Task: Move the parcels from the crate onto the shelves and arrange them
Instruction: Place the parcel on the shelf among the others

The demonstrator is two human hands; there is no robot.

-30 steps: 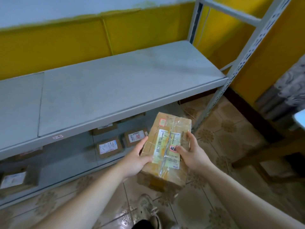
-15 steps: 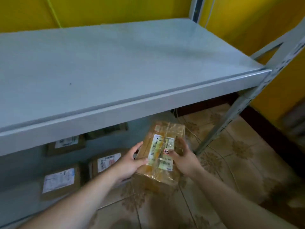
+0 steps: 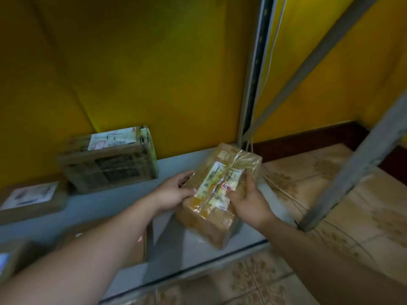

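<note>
Parcel (image 3: 211,216) gripped between both hands, low over the right end of the grey shelf (image 3: 193,249).
Left hand (image 3: 174,192) clasped its left side and right hand (image 3: 248,201) its right, thumbs on the labelled top; farther left a printed carton (image 3: 110,166) stood against the yellow wall (image 3: 154,73), beside a flat box (image 3: 30,201).

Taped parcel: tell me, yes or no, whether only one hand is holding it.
No, the left hand grips one side of the taped parcel and the right hand the other.

Two hands, left hand (image 3: 174,191) and right hand (image 3: 250,202); four parcels: held parcel (image 3: 222,179), tall parcel (image 3: 110,160), flat parcel (image 3: 30,199), corner parcel (image 3: 13,258), perhaps a blurred fifth parcel (image 3: 139,249)
</note>
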